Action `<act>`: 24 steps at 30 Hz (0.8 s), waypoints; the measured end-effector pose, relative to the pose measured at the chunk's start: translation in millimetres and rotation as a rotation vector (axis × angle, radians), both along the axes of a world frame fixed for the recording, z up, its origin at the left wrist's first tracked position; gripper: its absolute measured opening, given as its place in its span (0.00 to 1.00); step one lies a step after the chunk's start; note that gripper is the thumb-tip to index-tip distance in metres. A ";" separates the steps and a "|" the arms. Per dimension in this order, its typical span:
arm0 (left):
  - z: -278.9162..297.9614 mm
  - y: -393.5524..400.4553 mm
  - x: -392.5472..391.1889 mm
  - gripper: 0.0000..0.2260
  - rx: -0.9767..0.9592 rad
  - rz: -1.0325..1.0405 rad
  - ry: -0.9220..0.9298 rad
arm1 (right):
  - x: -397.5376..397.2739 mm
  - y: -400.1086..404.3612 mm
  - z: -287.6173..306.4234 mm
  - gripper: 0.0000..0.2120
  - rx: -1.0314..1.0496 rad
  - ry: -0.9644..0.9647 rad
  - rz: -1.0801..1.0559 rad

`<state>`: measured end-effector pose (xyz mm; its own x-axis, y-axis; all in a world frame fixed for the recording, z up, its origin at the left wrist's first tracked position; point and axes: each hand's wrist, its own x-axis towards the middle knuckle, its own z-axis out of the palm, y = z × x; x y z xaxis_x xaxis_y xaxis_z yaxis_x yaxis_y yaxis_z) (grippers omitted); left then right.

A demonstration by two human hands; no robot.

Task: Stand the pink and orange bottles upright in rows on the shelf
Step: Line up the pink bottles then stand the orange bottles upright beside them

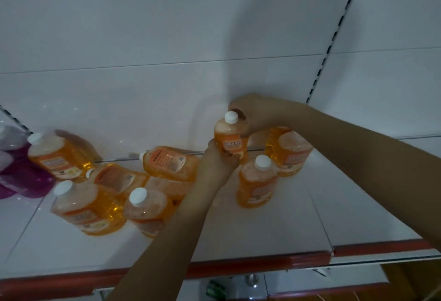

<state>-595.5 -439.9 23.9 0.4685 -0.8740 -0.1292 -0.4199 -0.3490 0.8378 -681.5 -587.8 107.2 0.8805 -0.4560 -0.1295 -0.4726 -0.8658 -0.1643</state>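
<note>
Held bottle [229,139]: orange, white cap, upright at the back of the shelf [262,234], close to the back wall [143,85]; base hidden behind the left hand, so touching the shelf or just above it cannot be told.
Left hand [220,159]: curled round the lower body of the held bottle from the front.
Right hand [253,114]: wrapped round the shoulder and neck from behind, beside the cap; fingertips hidden.
Right group: one upright bottle [257,185] just in front of the held one, another [290,150] just right of it, partly under the right forearm.
Left group: three upright orange bottles, back left [57,155], front left [87,210], front middle [148,210]; lying bottles [171,162] between them, at least two on their sides, a third pale one likely.
Pink bottles [21,171]: far left edge, blurred; upright or lying cannot be told.
Handling, judged: full of liquid, so fairly heavy and bottom-weighted; plastic wall stiff enough for a firm squeeze; smooth, glossy label probably slippery.
Best hold, judged: one hand low on the body for weight, one at the shoulder to steer; cap too small for carrying.
Risk, judged: right forearm close over the right-hand bottle, a knock possible on withdrawal; liquid slosh could tip a bottle set down crooked.
Progress, judged: orange rows part done, lying ones not yet stood.
</note>
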 end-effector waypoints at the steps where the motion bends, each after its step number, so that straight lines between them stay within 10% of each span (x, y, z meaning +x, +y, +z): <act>1: 1.1 -8.5 0.4 0.13 0.028 -0.022 -0.027 | -1.8 -1.0 -1.2 0.18 -0.007 -0.013 -0.009; 14: -27.5 -46.9 -10.7 0.17 -0.071 -0.031 -0.034 | -29.5 -13.4 -15.9 0.11 -0.325 0.072 -0.171; 24: -31.8 31.2 -9.8 0.28 0.005 -0.126 0.253 | -77.0 67.7 26.1 0.23 0.103 -0.009 0.008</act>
